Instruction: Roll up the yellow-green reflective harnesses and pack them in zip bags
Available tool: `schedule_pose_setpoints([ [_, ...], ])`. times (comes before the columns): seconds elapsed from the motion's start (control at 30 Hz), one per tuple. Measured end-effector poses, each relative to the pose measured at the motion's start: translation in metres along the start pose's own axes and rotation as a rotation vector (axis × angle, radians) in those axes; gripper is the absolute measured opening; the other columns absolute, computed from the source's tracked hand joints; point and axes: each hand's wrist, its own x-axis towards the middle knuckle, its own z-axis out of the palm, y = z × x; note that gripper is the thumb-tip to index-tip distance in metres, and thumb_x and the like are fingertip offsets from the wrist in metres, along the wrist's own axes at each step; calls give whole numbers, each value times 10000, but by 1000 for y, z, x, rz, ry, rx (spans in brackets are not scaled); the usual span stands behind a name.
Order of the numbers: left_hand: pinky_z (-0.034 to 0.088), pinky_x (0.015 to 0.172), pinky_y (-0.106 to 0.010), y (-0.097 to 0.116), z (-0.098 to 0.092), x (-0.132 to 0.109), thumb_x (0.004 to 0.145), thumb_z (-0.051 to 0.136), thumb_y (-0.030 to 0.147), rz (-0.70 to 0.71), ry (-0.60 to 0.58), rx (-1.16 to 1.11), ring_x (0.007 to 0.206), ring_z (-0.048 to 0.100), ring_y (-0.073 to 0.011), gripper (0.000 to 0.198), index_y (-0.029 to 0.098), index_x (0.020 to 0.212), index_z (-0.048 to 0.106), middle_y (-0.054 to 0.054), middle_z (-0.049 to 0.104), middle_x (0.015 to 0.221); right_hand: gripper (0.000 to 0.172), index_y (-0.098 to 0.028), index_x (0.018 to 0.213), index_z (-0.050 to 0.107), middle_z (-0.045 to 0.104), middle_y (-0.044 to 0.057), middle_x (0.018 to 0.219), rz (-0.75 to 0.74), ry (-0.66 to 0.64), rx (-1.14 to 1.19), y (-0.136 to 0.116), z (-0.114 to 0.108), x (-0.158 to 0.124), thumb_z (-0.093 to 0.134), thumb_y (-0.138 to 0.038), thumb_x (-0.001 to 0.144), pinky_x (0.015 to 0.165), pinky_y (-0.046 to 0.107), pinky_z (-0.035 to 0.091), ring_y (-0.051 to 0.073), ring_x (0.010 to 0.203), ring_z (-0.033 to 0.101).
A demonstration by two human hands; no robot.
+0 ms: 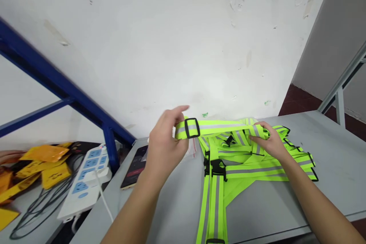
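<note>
A neon-yellow reflective strap vest with grey stripes and black buckles lies in a heap on the grey table. My left hand pinches one of its straps near a black slider buckle, lifting that strap off the table. My right hand is closed on the bunched straps at the other end of the same band. A long strap pair hangs toward me over the table's front edge.
A phone lies on the table left of my left hand. Further left, on a lower surface, sit a white power strip with cables and several yellow packets. A blue metal frame stands against the white wall.
</note>
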Motion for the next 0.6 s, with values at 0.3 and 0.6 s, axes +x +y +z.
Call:
schedule_pose_setpoints([
  [0.3,529,819,-369,-17,57,-13,708,627,273,-775,-11,-898,942,645,-219,263,167,949,622,-75,690,1021,271,-223,1015,586,670,72,1028,-151,128,-118,23,0,7,638,-370,794,785,359,475,262,936,622],
  [0.6,402,507,-222,-31,68,-33,716,611,279,-883,-93,-912,480,494,-91,168,189,833,532,48,575,613,242,-230,1024,591,648,83,1003,-277,457,-299,32,-2,6,559,-254,785,818,409,487,278,945,617],
])
